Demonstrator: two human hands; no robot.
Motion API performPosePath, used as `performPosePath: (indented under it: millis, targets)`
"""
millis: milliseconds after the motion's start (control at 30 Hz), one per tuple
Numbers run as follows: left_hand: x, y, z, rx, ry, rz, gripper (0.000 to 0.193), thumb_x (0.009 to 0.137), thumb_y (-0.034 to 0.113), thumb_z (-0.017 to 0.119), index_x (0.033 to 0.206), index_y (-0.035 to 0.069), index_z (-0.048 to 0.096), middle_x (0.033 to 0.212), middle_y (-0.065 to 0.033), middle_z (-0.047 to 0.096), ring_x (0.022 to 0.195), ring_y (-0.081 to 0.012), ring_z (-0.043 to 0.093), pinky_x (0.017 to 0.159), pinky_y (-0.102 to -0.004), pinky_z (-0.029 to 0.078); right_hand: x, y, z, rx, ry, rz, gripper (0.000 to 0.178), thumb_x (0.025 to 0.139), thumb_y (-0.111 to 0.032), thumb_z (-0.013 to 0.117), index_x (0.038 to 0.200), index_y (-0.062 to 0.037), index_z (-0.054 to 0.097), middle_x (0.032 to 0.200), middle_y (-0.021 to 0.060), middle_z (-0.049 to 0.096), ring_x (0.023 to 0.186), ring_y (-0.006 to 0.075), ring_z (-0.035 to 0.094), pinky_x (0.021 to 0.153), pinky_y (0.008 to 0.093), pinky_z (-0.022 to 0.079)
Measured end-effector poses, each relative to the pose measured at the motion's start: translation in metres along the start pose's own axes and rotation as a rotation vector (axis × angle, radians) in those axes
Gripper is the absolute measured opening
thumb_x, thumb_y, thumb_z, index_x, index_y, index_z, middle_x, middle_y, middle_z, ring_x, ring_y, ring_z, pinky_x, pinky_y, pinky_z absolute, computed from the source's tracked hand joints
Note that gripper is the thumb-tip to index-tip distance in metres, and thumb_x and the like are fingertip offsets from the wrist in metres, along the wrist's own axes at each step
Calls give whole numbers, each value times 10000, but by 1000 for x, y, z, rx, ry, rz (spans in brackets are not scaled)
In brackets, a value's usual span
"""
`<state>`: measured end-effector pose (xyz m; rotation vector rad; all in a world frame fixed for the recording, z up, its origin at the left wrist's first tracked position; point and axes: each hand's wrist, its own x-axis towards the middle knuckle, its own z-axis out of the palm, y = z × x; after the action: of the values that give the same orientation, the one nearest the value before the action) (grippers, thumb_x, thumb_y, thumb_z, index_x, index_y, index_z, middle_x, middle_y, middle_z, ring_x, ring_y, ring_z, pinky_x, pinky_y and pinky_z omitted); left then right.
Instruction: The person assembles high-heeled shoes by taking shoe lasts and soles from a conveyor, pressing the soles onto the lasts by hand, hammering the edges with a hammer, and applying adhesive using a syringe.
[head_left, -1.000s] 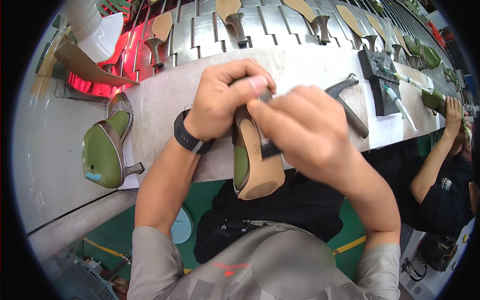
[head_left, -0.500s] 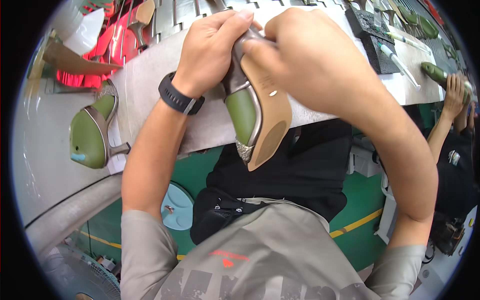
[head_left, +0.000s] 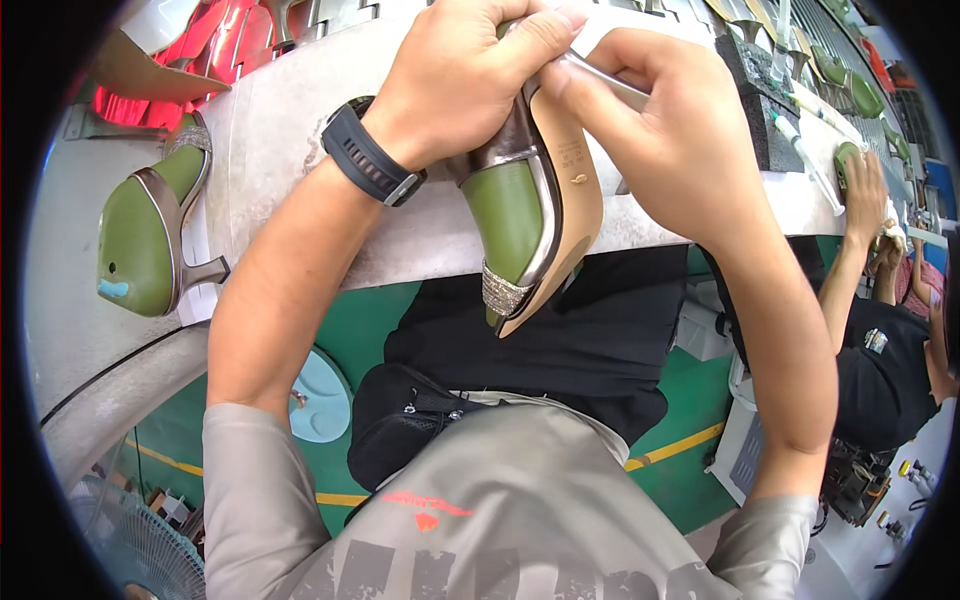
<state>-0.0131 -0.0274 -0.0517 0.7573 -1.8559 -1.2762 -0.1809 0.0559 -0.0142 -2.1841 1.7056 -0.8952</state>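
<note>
A green pump (head_left: 505, 215) with a bronze rear part, a glittery band near its pointed toe and a tan sole hangs toe down between my hands, over the table's front edge. My left hand (head_left: 465, 75), with a black watch on its wrist, is closed around the shoe's back end, which it mostly hides. The thumb and bent fingers of my right hand (head_left: 675, 135) close on a slim metallic piece that looks like the shoe's heel. To the left, a matching green shoe (head_left: 140, 245) with a blue mark lies on the table.
On the table's right stand a black foam block (head_left: 760, 115) and a syringe (head_left: 808, 165). Red shiny material (head_left: 205, 45) and a brown curved sheet (head_left: 150, 75) lie at the far left. A co-worker's hand (head_left: 865, 190) touches another green shoe at the right. A fan (head_left: 135, 540) is at lower left.
My right hand has shifted to the right along the metallic piece, uncovering more of it. The shoe has turned slightly, showing more of its green upper. The whole view has shifted a little.
</note>
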Motion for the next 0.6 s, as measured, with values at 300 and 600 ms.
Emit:
performPosePath:
  millis: [300,600]
  targets:
    - [-6,-12,-4,-191,-52,11,295,1067,256,634,1103,-23,723,920,0,678,840,-69,580,745,-244,488,-37,-13,2,859,-123,558,355,981,-277,738,1073,62,689,874,37,699,766,62,609,685,243,506]
    - [-20,-22,-16,-148,-68,235,325,1077,296,615,1152,-6,712,1033,-41,669,972,-111,609,856,-254,485,-35,-17,20,926,-174,501,294,992,-255,736,1061,18,652,873,16,701,768,47,618,665,244,503]
